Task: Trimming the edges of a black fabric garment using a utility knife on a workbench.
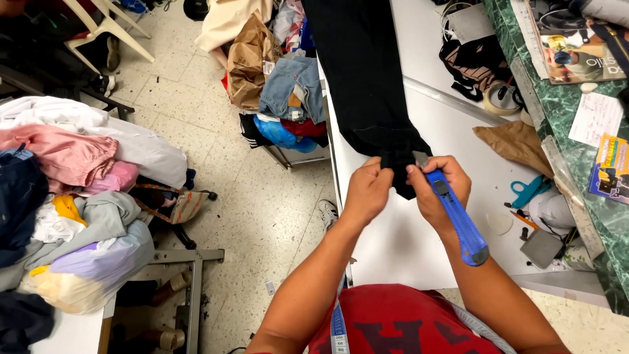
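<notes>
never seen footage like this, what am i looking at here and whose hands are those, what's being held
This is one picture from a camera worn on a person's head, looking down at their own two bare hands; there is no machine. They stand at a white table. The left hand pinches the end of a long black garment that lies along the table. The right hand grips a blue utility knife, blade tip at the fabric. To the right lie blue scissors, a tape roll and brown paper. Heaps of clothes sit on the left.
</notes>
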